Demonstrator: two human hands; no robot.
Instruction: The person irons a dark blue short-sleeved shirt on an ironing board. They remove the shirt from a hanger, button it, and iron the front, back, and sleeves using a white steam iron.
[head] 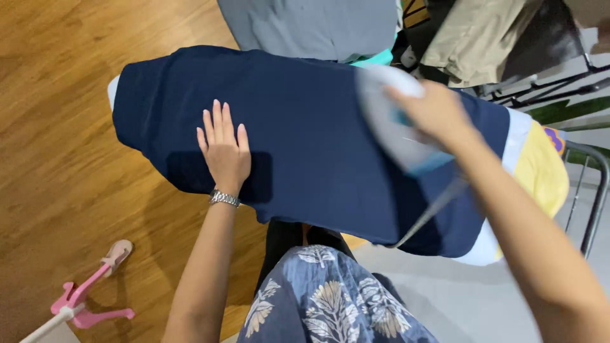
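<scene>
A dark navy garment [305, 133] is spread over an ironing board [540, 171], whose white and yellow cover shows at the right end. My left hand [223, 149] lies flat on the cloth, fingers together and pointing away from me, a metal watch on the wrist. My right hand [435, 111] grips the handle of a white and blue iron [391, 121], blurred, over the right part of the garment. The iron's cord [429, 213] hangs down toward me.
Grey cloth [311, 25] and beige cloth [476, 38] lie beyond the board, near a dark metal rack [591, 190] at right. Wooden floor [57, 95] lies to the left, with a pink toy [89, 298] at lower left. My floral-patterned clothing [324, 298] is below.
</scene>
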